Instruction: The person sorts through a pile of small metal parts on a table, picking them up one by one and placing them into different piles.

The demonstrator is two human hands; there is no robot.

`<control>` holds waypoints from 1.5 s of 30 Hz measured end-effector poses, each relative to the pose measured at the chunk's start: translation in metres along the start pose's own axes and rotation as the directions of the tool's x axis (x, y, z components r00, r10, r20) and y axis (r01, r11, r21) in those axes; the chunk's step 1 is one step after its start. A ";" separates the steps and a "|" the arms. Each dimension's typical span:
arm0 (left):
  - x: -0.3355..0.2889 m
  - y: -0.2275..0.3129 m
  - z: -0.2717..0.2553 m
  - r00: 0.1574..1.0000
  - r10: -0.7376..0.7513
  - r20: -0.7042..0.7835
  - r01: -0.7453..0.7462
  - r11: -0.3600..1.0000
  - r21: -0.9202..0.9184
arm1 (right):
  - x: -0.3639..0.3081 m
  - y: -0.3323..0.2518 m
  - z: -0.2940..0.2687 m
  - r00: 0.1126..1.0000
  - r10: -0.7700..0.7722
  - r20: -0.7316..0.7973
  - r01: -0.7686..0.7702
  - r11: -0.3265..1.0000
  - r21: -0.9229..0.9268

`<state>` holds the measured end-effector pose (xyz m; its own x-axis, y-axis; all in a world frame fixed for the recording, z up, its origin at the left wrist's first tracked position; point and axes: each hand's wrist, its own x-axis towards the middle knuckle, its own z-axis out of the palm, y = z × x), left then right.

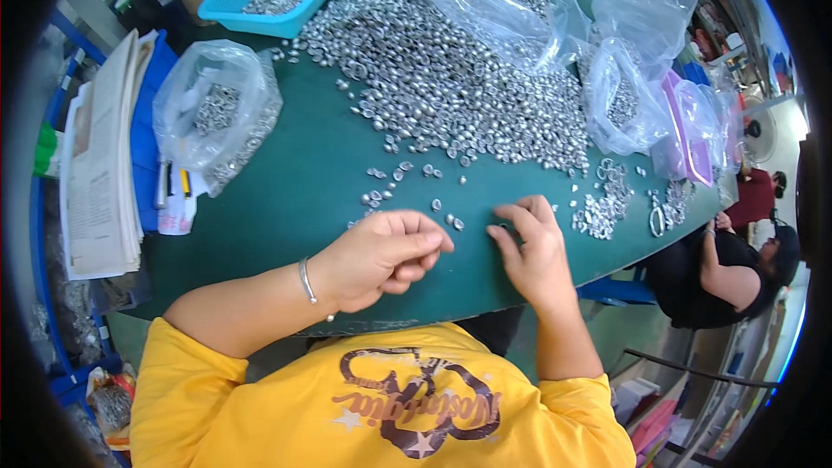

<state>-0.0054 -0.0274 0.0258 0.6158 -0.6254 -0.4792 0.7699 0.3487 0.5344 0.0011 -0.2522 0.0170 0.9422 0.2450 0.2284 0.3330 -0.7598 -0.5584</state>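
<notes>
My left hand (387,262), with a metal bangle (307,281) on its wrist, is closed over the near part of the table; its fingertips are pinched and whatever they hold is hidden. My right hand (533,247) is beside it, thumb and forefinger curved and apart, with a tiny dark spot between their tips that I cannot make out. Just beyond the hands lie several loose silver-coloured metal pieces (436,204), small, rounded and cup-like. Farther back spreads a large heap of such pieces (459,95).
The green table (303,165) carries a blue basket (247,20) of pieces, clear plastic bags (211,95) and a purple tray (685,134). Small piles (607,204) lie at right. Papers (100,165) stand at left. Another person (724,273) sits at far right.
</notes>
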 end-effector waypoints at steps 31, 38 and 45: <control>0.030 0.015 -0.010 0.817 0.555 0.154 -0.239 0.083 0.967 | 0.014 0.014 0.009 0.946 0.092 0.311 -0.284 0.699 0.656; 0.039 0.010 -0.011 0.781 0.565 0.265 -0.248 -0.109 0.963 | 0.024 0.006 0.015 0.980 -0.033 0.196 -0.037 0.938 0.344; 0.020 0.039 -0.025 0.942 0.294 -0.162 -0.271 0.951 0.149 | 0.031 0.008 0.009 0.832 0.211 0.513 -0.554 0.341 0.759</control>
<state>0.0414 -0.0090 0.0200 0.8335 -0.3738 -0.4069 0.5403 0.3971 0.7419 0.0335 -0.2457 0.0126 0.8732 0.3526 -0.3364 -0.3807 0.0625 -0.9226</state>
